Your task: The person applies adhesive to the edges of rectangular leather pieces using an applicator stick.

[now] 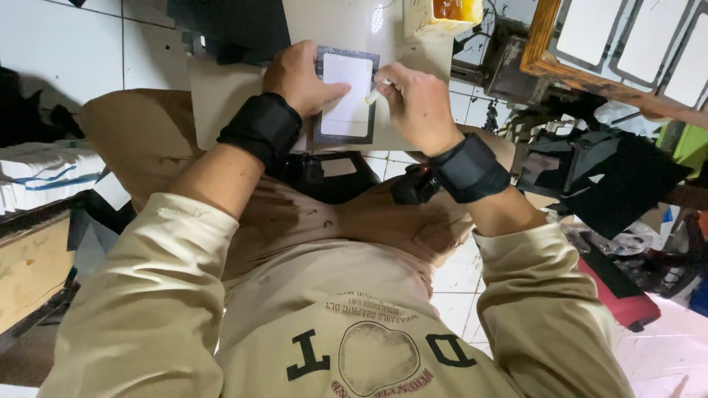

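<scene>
The card [346,94], a white rectangle inside a dark frame, lies flat on the pale counter [221,88], far from the body and between the 2 hands. The left hand [301,77] presses down on the card's left edge with fingers spread, pinning it rather than gripping it. The right hand [417,99] is clenched on a small white tool [373,94] whose tip touches the card's right edge. The card looks thin, light and fairly stiff, likely to slide on the smooth counter, so it is best held flat by its border. A yellow tub [439,16] stands farther right.
</scene>
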